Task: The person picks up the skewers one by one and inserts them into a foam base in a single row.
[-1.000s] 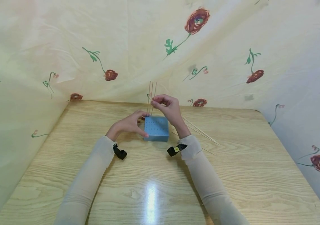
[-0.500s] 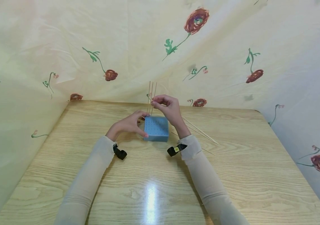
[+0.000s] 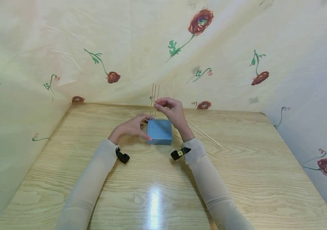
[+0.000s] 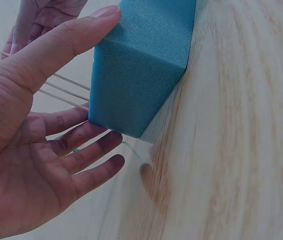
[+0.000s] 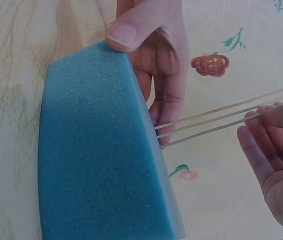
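A blue foam block with rows of small holes in its top sits on the table. Three thin wooden sticks stand up from its far left edge. My left hand spans the block's left side, thumb on the near left corner and fingers at the far left corner, holding it. In the left wrist view, the ring and little fingers of that hand extend past the block. My right hand, above the block's far side, pinches the rightmost stick between thumb and fingers. The stick's lower end meets the block.
Several loose wooden sticks lie on the wood-grain table to the right of the block, partly hidden by my right forearm. A flower-patterned cloth hangs behind the table and at both sides.
Both hands keep their places and holds. The stick pinched in my right hand has sunk very slightly, its top a little lower than before.
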### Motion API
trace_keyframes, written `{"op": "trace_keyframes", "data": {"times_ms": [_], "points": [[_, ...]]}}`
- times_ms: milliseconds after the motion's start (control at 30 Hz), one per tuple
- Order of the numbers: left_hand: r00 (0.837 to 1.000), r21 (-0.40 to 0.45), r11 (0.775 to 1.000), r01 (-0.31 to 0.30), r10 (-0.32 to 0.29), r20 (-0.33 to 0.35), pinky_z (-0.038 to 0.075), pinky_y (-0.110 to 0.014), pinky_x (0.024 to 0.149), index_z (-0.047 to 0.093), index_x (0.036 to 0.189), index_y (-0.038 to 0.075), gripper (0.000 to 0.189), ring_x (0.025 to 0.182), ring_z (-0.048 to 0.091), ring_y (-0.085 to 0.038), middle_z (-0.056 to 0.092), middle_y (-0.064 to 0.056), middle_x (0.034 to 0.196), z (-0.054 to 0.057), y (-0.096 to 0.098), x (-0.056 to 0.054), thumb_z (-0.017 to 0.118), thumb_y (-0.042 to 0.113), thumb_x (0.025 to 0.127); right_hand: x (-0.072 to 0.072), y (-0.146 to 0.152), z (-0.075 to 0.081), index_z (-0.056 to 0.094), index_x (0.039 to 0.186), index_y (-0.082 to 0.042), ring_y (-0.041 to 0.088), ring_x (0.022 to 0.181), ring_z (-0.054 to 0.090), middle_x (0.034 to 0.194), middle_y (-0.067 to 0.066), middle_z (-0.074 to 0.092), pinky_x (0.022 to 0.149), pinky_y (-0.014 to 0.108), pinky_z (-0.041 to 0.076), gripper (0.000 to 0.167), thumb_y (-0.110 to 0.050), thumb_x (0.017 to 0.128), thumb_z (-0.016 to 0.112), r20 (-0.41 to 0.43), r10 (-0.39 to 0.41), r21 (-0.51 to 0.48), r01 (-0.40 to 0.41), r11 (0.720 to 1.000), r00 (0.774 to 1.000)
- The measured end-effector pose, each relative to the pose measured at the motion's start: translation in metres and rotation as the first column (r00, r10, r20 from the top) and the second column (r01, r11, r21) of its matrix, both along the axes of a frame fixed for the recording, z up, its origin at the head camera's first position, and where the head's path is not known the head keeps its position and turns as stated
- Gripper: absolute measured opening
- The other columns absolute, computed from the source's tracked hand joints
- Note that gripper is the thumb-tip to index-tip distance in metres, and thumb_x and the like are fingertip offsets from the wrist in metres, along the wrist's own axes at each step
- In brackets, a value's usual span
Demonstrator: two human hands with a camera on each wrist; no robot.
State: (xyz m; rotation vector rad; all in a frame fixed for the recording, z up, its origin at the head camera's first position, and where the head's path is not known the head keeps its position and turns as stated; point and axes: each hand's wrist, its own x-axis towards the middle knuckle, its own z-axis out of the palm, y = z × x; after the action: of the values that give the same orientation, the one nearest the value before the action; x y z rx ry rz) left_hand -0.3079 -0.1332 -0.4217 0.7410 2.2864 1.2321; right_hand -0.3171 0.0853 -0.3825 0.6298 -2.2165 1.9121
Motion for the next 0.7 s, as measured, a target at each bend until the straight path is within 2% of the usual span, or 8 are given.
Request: {"op": "trace_keyframes", "data": {"times_ms": [133,267,433,700], "points": [[1.0,0.002,1.0,0.002,-0.002,0.002,0.033,-0.055,0.122,0.038,0.157,0.009,0.095,0.146,0.037,-0.036,0.035,-0.012,0.159,0.0,0.0,0.0,0.092,0.019,0.078,0.01,-0.002,0.011,0.071,0.108,0.015,0.017,0.084,0.07,0.103,0.036,0.07,0.08,0.023,0.06,0.018,0.004,0.094,0.07,0.0,0.0,0.004,0.0,1.0,1.0],[1.0,0.002,1.0,0.002,-0.002,0.003,0.032,-0.056,0.123,0.038,0.157,0.009,0.096,0.148,0.036,-0.036,0.034,-0.012,0.16,0.0,0.0,0.0,0.092,0.02,0.079,0.019,-0.003,0.02,0.072,0.107,0.015,0.015,0.083,0.071,0.102,0.035,0.071,0.08,0.022,0.06,0.017,0.004,0.094,0.07,-0.005,0.001,0.012,-0.001,1.0,1.0],[1.0,-0.002,1.0,0.004,-0.004,0.001,0.031,-0.056,0.123,0.037,0.158,0.009,0.097,0.148,0.035,-0.036,0.034,-0.012,0.159,-0.001,0.0,0.0,0.092,0.021,0.079,0.019,-0.003,0.02,0.072,0.106,0.014,0.011,0.082,0.07,0.102,0.033,0.071,0.079,0.021,0.059,0.016,0.003,0.094,0.07,-0.001,-0.004,0.016,0.004,1.0,1.0],[1.0,0.001,1.0,-0.007,0.007,0.007,0.032,-0.056,0.123,0.037,0.157,0.009,0.096,0.147,0.035,-0.037,0.034,-0.012,0.159,0.0,0.0,0.0,0.092,0.021,0.079,0.018,-0.003,0.02,0.072,0.105,0.015,0.014,0.081,0.07,0.098,0.028,0.073,0.079,0.021,0.059,0.016,0.004,0.094,0.07,0.0,-0.01,0.013,0.01,1.0,1.0]]}}
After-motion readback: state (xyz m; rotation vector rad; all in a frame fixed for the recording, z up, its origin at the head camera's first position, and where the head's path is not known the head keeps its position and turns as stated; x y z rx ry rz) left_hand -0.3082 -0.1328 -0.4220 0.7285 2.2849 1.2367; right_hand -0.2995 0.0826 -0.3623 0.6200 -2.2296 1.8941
